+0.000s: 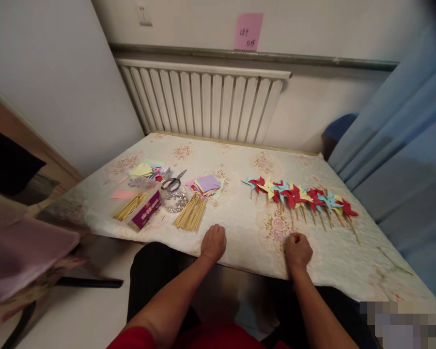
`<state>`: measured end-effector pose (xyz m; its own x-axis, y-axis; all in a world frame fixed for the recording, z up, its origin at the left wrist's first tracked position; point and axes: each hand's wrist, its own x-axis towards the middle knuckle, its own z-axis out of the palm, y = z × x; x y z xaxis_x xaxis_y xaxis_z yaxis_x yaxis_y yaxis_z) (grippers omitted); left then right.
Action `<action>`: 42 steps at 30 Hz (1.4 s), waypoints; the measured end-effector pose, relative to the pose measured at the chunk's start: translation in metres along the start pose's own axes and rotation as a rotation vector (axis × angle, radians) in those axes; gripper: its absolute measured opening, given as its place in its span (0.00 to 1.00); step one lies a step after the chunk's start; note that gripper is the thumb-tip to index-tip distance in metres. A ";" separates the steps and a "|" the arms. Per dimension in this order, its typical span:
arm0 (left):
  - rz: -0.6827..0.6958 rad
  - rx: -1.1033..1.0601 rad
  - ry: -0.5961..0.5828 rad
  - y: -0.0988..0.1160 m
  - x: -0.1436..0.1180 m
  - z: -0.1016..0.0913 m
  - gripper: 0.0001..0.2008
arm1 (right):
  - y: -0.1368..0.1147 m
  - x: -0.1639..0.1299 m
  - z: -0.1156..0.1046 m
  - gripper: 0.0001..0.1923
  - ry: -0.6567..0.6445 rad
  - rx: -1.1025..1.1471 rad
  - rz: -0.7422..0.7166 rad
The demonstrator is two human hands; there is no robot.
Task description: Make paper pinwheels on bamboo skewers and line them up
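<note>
Right hand (pixel 297 250) rests at near edge of desk (pixel 240 228), fingers curled into a loose fist; whether anything is pinched inside, cannot tell. Left hand (pixel 213 242) lies palm down on the cloth, fingers bent, holding nothing. Both hands well apart from each other.

Row of paper pinwheels (pixel 301 196) on sticks lies just beyond right hand, running left to right; roughly ten, overlapping, exact count unclear. Colours red, yellow, light blue. Nearest stick ends come close to right hand, not clearly touching.

One bundle of bare wooden sticks (pixel 191 213) lies beyond left hand, near but apart. Second stick bundle (pixel 130 207) sits farther left, beside one purple box (pixel 145 211). One stack of coloured paper squares (pixel 208 184) behind the first bundle, purple sheet on top. One pair of scissors (pixel 174 182) left of that stack, over a shiny round item too blurred to name. More coloured paper (pixel 145 170) at far left.

Radiator (pixel 203 99) behind desk, one pink note (pixel 247 31) on wall above it, blue curtain (pixel 403 145) on right.
</note>
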<state>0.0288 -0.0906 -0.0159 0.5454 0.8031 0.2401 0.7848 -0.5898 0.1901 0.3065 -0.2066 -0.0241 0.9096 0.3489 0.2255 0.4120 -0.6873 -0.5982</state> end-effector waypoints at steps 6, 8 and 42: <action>0.004 -0.004 -0.003 0.000 -0.001 -0.001 0.05 | 0.000 -0.002 -0.001 0.14 0.002 -0.015 -0.019; 0.005 -0.011 -0.008 0.001 -0.002 -0.002 0.05 | 0.000 -0.002 -0.002 0.14 -0.001 -0.017 -0.022; -0.005 0.017 -0.042 0.002 -0.002 -0.005 0.07 | -0.002 -0.005 -0.005 0.15 -0.045 -0.033 -0.017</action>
<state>0.0277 -0.0938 -0.0115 0.5527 0.8093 0.1989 0.7926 -0.5843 0.1746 0.3018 -0.2103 -0.0199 0.8992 0.3889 0.2003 0.4299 -0.7012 -0.5687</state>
